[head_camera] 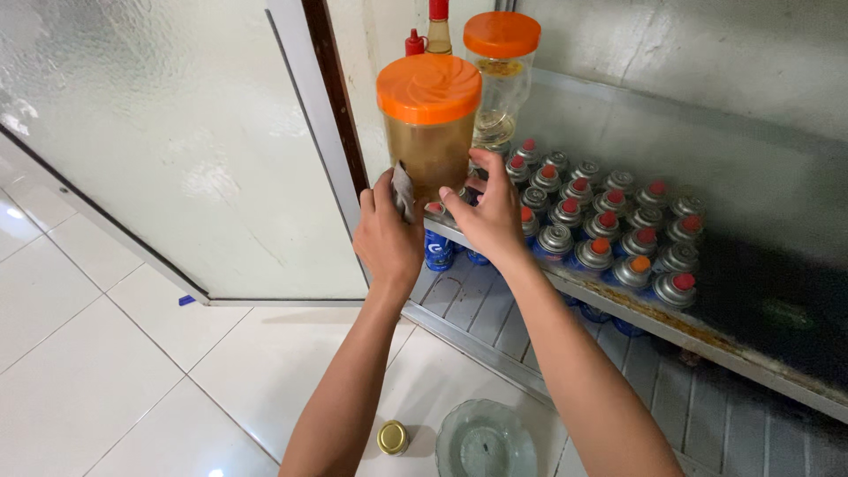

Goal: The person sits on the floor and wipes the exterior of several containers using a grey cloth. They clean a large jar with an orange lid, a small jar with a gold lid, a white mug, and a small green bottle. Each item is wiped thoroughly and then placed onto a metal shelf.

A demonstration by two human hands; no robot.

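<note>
A clear plastic jar with an orange lid, holding amber contents, stands at the left end of a metal shelf. My left hand presses a small grey cloth against the jar's lower left side. My right hand grips the jar's base from the right. Behind it stands a second clear jar with an orange lid.
Several small gas canisters with red caps crowd the shelf to the right. Two red-capped bottles stand behind the jars. A frosted glass door hangs open on the left. On the white tiled floor lie a gold-lidded jar and a glass lid.
</note>
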